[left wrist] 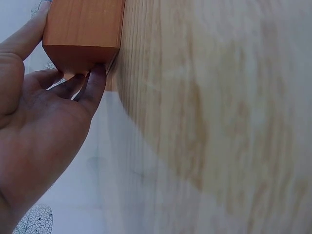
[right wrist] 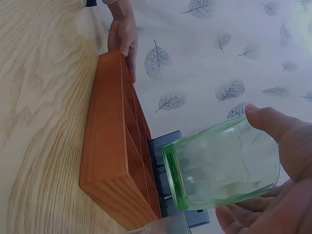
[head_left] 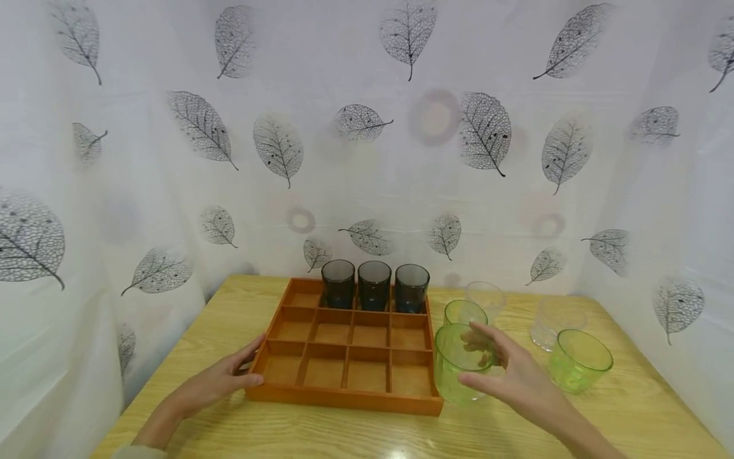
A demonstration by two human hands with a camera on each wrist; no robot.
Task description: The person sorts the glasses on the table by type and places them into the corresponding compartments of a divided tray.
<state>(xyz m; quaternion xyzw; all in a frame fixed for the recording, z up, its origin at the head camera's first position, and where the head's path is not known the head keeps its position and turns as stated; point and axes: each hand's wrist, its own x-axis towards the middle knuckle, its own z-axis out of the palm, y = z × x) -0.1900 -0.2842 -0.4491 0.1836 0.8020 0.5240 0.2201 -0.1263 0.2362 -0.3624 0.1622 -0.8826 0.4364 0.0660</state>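
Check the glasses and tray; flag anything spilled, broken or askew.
Nothing stands out: dark glasses stand upright in the tray, loose glasses on the table, and the right hand holds a green glass; no spill or breakage shows.

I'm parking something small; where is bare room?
Bare table lies left of the tray, beyond the left hand, and along the tray's front. The tray's front and middle rows are free. Crowded: right of the tray, with green glasses, clear glasses and the right hand; dark glasses fill most of the back row.
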